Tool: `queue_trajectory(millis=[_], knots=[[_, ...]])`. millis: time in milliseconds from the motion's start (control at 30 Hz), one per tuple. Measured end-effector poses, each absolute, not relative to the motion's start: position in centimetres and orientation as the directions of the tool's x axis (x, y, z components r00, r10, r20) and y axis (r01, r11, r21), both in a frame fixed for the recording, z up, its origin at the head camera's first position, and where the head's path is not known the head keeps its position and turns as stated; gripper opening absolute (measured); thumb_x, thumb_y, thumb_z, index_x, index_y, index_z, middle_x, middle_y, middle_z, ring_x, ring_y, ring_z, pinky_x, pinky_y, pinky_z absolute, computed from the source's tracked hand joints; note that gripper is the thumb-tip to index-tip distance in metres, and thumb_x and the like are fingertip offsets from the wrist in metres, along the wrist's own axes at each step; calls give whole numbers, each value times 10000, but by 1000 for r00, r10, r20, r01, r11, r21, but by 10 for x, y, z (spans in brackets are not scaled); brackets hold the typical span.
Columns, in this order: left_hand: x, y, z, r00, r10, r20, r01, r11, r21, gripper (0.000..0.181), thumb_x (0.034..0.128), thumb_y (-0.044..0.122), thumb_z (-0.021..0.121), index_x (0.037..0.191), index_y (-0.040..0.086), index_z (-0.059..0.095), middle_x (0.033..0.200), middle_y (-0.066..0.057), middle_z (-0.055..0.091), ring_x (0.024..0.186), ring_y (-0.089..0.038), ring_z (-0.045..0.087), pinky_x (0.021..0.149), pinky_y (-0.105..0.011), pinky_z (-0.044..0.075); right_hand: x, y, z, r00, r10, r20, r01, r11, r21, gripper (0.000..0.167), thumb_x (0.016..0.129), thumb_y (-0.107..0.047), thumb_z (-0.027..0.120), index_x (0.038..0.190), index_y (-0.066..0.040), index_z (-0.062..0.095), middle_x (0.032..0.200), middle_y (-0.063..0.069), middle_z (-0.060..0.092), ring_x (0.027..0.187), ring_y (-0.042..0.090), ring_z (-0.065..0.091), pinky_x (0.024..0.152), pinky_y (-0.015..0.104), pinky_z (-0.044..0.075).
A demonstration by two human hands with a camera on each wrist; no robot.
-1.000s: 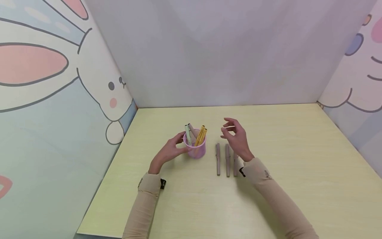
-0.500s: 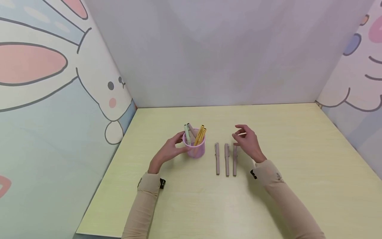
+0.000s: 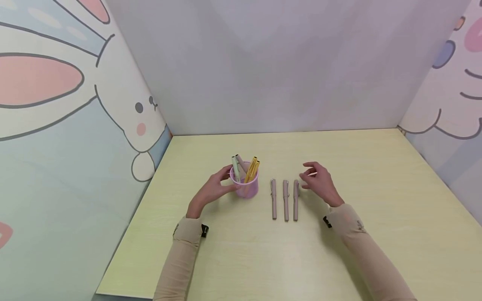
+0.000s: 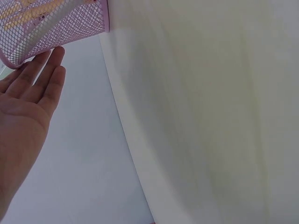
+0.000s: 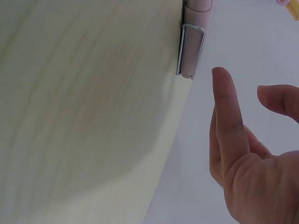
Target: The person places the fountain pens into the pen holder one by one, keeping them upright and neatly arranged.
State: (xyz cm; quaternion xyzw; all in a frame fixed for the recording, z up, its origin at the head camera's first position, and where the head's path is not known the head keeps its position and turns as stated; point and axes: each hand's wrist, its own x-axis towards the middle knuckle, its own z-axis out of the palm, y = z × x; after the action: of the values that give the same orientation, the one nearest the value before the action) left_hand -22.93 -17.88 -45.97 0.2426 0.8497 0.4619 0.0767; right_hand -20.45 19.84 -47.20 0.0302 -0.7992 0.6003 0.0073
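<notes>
A pink mesh cup [image 3: 247, 191] stands on the table holding a pale green pen [image 3: 235, 169], a pinkish-grey pen and yellow pens [image 3: 252, 170]. My left hand [image 3: 212, 190] grips the cup's left side, thumb in front and fingers behind; the left wrist view shows these fingers [image 4: 55, 84] against the mesh [image 4: 70, 23]. Right of the cup, three pinkish-grey pens [image 3: 273, 200] [image 3: 285, 201] [image 3: 296, 200] lie side by side. Just right of the rightmost pen is my right hand [image 3: 320, 182], empty, fingers loosely bent and thumb apart. One clipped pen [image 5: 192, 46] shows near it in the right wrist view.
The pale yellow table [image 3: 233, 259] meets a grey-white back panel [image 3: 282, 75]. Side panels with cartoon drawings stand at the left [image 3: 75, 154] and right [image 3: 459, 92].
My right hand has moved right and nearer, from above the pens to beside them, uncovering the rightmost one. My left hand has stayed at the cup.
</notes>
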Motion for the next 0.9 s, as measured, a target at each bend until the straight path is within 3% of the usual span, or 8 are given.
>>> queue_trajectory(millis=[367, 700, 900], knots=[[-229, -179, -459, -874, 477, 90, 336, 459, 822, 780, 951, 294, 752, 1592, 70, 368, 1510, -184, 517, 1369, -399, 501, 1121, -558, 405, -200, 204, -474, -992, -110, -60, 29, 262, -965, 532, 1019, -61, 594, 1466, 142, 391, 1131, 245, 506, 947, 320, 645, 764, 387, 627], [-228, -180, -459, -879, 470, 85, 331, 471, 818, 782, 947, 319, 751, 1595, 93, 377, 1529, -170, 502, 1369, -403, 498, 1117, -549, 413, -196, 206, -478, -979, -165, -123, 83, 235, -969, 584, 1017, -68, 624, 1476, 167, 352, 1145, 247, 509, 962, 305, 635, 775, 418, 627], [-228, -180, -459, -880, 468, 83, 326, 467, 822, 784, 942, 329, 751, 1595, 103, 380, 1527, -164, 506, 1369, -403, 498, 1115, -557, 413, -195, 206, -478, -972, -174, -158, 111, 253, -961, 597, 1029, -85, 617, 1491, 162, 332, 1237, 283, 519, 952, 278, 638, 779, 403, 625]])
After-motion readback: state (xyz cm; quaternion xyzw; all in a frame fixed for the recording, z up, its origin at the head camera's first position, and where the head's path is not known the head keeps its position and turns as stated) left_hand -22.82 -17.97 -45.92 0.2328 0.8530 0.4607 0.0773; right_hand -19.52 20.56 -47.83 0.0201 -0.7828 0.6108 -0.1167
